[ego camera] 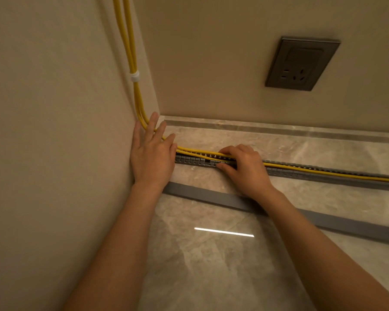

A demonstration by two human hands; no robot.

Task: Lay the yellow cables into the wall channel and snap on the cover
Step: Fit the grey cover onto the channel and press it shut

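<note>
2 yellow cables (323, 171) lie in the channel (189, 159); cover (202, 194) off, on the floor.
Left hand (152, 153) flat, hiding the cables' corner bend; right hand (245, 167) curled, pinching cables at the channel; forearms hide parts of the cover.

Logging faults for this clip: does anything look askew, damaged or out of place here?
Nothing damaged. The yellow cables seem to ride high on the grey channel between the left hand and right hand, not fully seated; the cover lies loose on the floor.
</note>
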